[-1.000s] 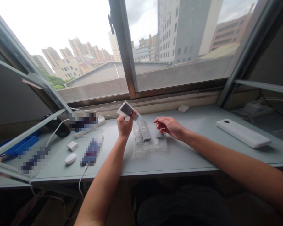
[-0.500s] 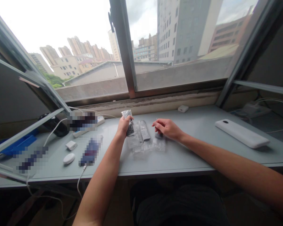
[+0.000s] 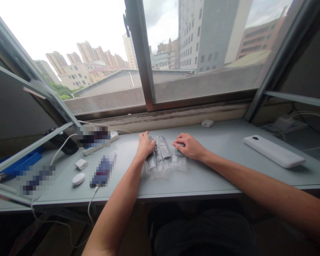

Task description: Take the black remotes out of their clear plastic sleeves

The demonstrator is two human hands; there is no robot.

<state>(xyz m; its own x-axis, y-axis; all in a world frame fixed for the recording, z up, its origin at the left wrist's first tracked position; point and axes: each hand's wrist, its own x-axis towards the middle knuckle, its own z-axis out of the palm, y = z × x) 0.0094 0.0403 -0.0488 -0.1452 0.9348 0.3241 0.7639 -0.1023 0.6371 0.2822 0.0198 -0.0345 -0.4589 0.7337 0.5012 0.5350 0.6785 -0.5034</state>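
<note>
Apparently grey items (image 3: 164, 148) in crinkled clear bags (image 3: 179, 165) — left hand (image 3: 146, 146), right hand (image 3: 190, 145) apart — grips unclear.

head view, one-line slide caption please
Left hand and right hand at plastic packets on a desk by a window.

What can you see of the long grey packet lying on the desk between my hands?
The long grey packet lies lengthwise on the desk, its far end angled slightly left. It looks narrow and dark grey under shiny, wrinkled clear plastic. The right hand is apart from it; whether the left hand brushes it is unclear. Its wrapping blends into nearby clear film, and its contents can't be identified.
</note>
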